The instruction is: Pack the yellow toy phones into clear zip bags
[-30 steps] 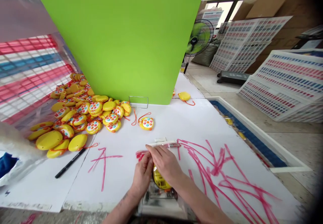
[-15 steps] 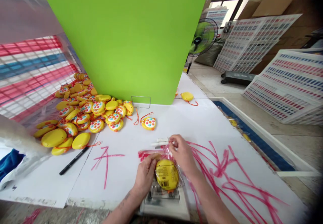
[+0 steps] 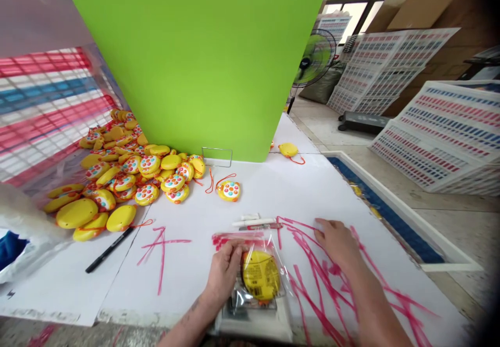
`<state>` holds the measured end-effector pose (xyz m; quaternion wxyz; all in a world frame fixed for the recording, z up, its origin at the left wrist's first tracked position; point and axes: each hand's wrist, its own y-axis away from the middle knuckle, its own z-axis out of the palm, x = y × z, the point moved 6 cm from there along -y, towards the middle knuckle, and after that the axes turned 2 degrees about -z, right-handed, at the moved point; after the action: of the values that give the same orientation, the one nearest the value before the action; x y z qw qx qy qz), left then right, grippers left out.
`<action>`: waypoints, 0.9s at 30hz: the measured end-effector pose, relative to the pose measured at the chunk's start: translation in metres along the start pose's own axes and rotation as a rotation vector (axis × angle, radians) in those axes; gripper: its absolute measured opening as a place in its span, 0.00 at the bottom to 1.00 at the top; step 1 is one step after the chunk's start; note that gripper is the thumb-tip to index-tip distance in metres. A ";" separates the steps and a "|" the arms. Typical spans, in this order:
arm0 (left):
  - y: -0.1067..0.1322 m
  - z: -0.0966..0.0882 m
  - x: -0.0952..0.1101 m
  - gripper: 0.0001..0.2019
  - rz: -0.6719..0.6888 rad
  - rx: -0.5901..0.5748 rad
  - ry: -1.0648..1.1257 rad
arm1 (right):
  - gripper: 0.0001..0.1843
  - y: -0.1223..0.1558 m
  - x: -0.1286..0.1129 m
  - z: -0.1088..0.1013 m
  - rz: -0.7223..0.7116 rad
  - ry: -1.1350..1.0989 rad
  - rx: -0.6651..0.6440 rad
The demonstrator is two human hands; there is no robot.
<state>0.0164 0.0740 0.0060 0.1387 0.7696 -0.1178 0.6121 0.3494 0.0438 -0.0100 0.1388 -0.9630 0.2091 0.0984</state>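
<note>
A clear plastic bag (image 3: 282, 284) holds a yellow toy (image 3: 261, 276) with black print and a barcode on its back. My left hand (image 3: 223, 268) pinches the left side of the bag near its upper part, fingers closed. Under the bag lies a whitish flat object (image 3: 253, 322) with a dark pattern, partly hidden. To the right, apart from the bag, my right hand (image 3: 336, 240) hovers low over the pink-marked tabletop with fingers drawn together; whatever is between the fingertips, if anything, is too small to make out. Above the bag lie white pens (image 3: 255, 222).
Yellow toys with coloured dots (image 3: 148, 164) are heaped at left beside a striped mesh bag (image 3: 47, 97). A black marker (image 3: 109, 250) lies in front. A green board (image 3: 195, 65) stands behind. One toy (image 3: 229, 190) lies mid-table. Right of the table is a blue-bottomed white tray (image 3: 386, 222).
My right hand has let go of the bag's top edge and moved right, away from it. My left hand keeps its hold on the bag. The white pens now show more fully.
</note>
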 end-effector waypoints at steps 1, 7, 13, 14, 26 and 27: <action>0.000 0.001 0.000 0.14 -0.004 -0.006 0.000 | 0.19 0.001 -0.005 0.002 -0.014 0.013 0.003; 0.001 0.001 0.002 0.12 -0.003 0.000 -0.036 | 0.23 0.010 -0.067 -0.018 -0.212 -0.350 0.010; 0.002 0.000 0.004 0.12 -0.009 0.016 -0.045 | 0.13 0.041 -0.129 -0.002 -0.318 -0.726 -0.495; 0.002 0.000 0.004 0.12 -0.010 0.016 -0.046 | 0.13 0.043 -0.133 -0.002 -0.327 -0.722 -0.501; 0.001 0.001 0.000 0.13 0.002 -0.007 -0.030 | 0.09 0.047 -0.138 0.003 -0.288 -0.784 -0.473; 0.000 0.001 0.001 0.12 0.003 -0.005 -0.028 | 0.08 0.047 -0.137 0.005 -0.276 -0.788 -0.477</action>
<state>0.0176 0.0731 0.0063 0.1379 0.7776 -0.1223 0.6011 0.2065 0.0552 0.0085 -0.0055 -0.8761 -0.0174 0.4818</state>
